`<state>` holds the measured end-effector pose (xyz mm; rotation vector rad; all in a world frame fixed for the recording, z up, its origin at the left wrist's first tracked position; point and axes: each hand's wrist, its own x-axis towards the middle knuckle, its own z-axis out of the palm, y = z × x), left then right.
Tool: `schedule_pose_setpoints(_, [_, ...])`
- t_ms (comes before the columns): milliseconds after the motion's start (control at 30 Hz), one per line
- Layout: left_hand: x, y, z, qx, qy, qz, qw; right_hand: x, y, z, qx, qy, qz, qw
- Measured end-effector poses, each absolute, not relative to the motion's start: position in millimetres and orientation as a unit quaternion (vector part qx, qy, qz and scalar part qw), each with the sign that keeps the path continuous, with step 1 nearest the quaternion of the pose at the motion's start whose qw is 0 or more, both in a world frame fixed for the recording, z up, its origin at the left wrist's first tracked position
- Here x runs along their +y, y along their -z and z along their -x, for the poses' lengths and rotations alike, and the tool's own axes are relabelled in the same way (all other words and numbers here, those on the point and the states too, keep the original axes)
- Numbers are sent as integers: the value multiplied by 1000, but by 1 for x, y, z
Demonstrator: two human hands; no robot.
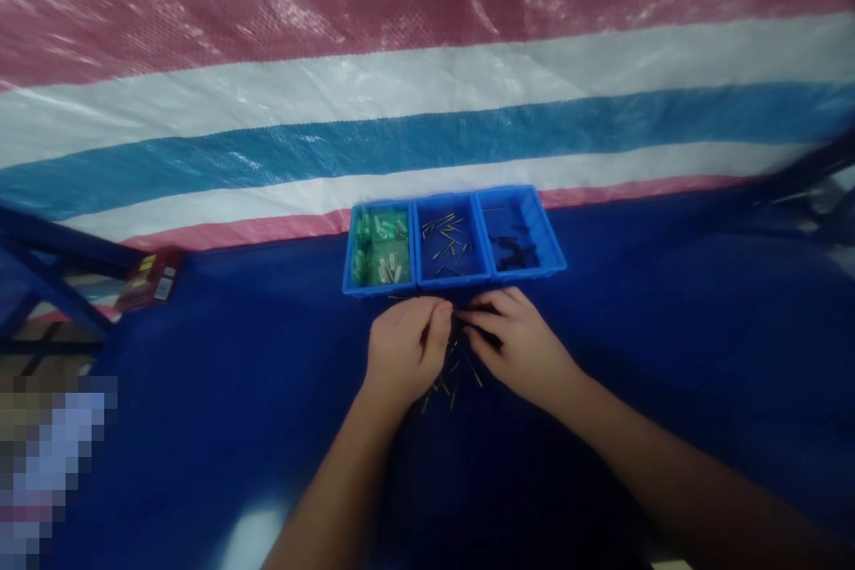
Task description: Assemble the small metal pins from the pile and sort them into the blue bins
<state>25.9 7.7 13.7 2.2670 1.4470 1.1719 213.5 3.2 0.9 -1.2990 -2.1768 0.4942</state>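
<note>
My left hand [409, 347] is closed, its thumb against curled fingers, just below the blue bins; what it holds is too small to name. Close to its right, my right hand [514, 340] has its thumb and fingers bent toward the left hand's thumb, and anything at their tips is too small to make out. Several thin metallic pins [454, 383] lie loose on the blue surface under and between both hands. More pins lie in the middle blue bin [451, 280]. The left bin [379, 290] holds green packets and small pale pieces, the right bin [553, 245] dark pieces.
A dark red box [148, 279] stands at the left edge of the blue table [233, 374]. Behind the bins hangs a striped plastic sheet [427, 142]. Dark frame bars [57, 285] are at the left, with another at the far right.
</note>
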Motion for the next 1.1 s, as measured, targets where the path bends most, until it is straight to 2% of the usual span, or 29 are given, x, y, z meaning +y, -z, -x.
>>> schedule_pose_setpoints(1100, [8,-15,-29,492,-393,-769,113,0,3,-207,-793,-169,518,273])
